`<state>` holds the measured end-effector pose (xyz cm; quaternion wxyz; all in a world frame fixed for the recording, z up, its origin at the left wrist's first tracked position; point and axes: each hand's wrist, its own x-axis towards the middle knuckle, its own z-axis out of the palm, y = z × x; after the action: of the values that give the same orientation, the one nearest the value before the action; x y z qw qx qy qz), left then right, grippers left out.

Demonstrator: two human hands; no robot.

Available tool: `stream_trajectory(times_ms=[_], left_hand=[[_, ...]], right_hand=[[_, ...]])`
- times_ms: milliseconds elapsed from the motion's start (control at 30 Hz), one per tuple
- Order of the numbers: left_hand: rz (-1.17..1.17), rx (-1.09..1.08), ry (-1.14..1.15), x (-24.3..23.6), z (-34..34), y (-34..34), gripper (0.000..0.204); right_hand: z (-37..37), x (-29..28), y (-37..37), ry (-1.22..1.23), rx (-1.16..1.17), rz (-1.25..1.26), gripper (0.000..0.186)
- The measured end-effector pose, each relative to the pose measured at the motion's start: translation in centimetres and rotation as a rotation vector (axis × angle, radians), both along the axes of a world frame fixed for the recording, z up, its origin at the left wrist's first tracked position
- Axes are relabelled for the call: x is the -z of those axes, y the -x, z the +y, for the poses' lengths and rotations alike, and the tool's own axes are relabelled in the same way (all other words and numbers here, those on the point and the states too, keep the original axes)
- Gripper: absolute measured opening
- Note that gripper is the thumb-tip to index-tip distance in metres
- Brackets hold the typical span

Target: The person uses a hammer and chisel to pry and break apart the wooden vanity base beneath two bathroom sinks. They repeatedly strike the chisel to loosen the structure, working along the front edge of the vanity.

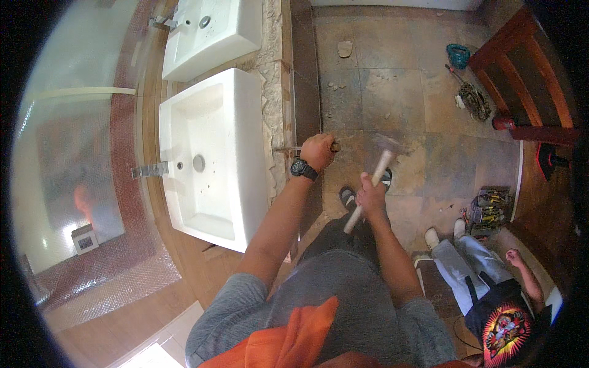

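My left hand [318, 152] grips a chisel [289, 149] by its handle, with the tool's end at the chipped, rough edge [273, 110] of the sink counter. A dark watch is on that wrist. My right hand [370, 196] is closed on a hammer [384, 161] with a pale handle; its head is blurred, raised to the right of the chisel over the tiled floor. The nearer white basin [242, 153] lies just left of my left hand, with a metal tap [149, 172] at its far side.
A second basin [244, 30], debris on the floor tiles [392, 98], a wooden chair-like piece [521, 73], tools [472, 104], and a toolbox [492, 205] surround me. A co-worker [500, 325] is at the lower right. Bubble wrap [135, 282] covers part of the left wall.
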<state>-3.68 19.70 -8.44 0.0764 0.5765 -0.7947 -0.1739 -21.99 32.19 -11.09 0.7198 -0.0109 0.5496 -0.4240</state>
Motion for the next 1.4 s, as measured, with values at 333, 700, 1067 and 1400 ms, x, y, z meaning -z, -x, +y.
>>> stream_trajectory(times_ms=[333, 700, 1067, 1400], left_hand=[[0.016, 0.01, -0.012, 0.3, -0.2, -0.2, 0.016], [-0.034, 0.016, -0.045, 0.4, -0.5, -0.4, 0.013], [-0.05, 0.02, -0.088, -0.2, -0.4, -0.2, 0.012], [-0.044, 0.05, -0.094, -0.8, -0.3, -0.4, 0.01]], right_hand=[[-1.2, -2.5, 0.0, 0.073, -0.24, 0.248, 0.039], [1.3, 2.9, -1.2, 0.063, -0.2, 0.48, 0.039], [0.2, 0.0, -0.6, 0.03, 0.041, 0.29, 0.038], [1.2, 0.3, -1.5, -0.023, -0.167, 0.44, 0.038]])
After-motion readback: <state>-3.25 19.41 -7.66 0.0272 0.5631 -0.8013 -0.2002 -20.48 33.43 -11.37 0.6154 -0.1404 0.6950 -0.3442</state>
